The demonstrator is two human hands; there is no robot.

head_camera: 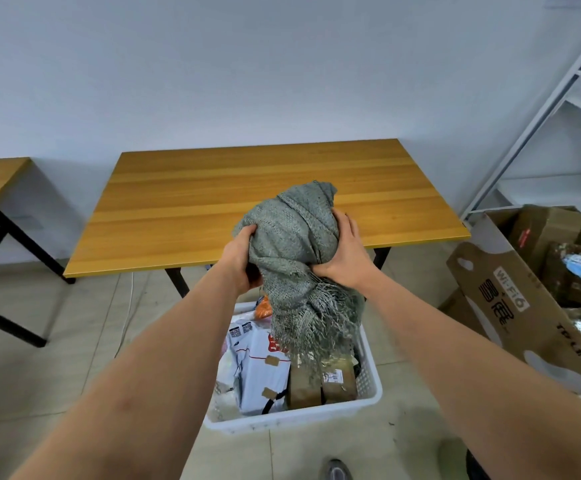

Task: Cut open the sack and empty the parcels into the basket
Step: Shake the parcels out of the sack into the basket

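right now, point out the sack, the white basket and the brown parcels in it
sack (292,233), head view, on the bunched grey weave between the two hands
white basket (292,415), head view, on its near rim
brown parcels (322,382), head view, on the top of the pair at the basket's near right

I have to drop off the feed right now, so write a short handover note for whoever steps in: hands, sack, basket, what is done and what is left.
Left hand and right hand: both closed on the bunched grey-green sack, held in the air above the white basket.
Sack: frayed cut end hangs down into the basket; it looks limp, probably empty.
Parcels: white mailers and brown boxes already lie in the basket on the floor.
Done: sack opened, parcels tipped in.
Left: check that nothing is caught inside the sack, then put it aside, perhaps on the wooden table behind.
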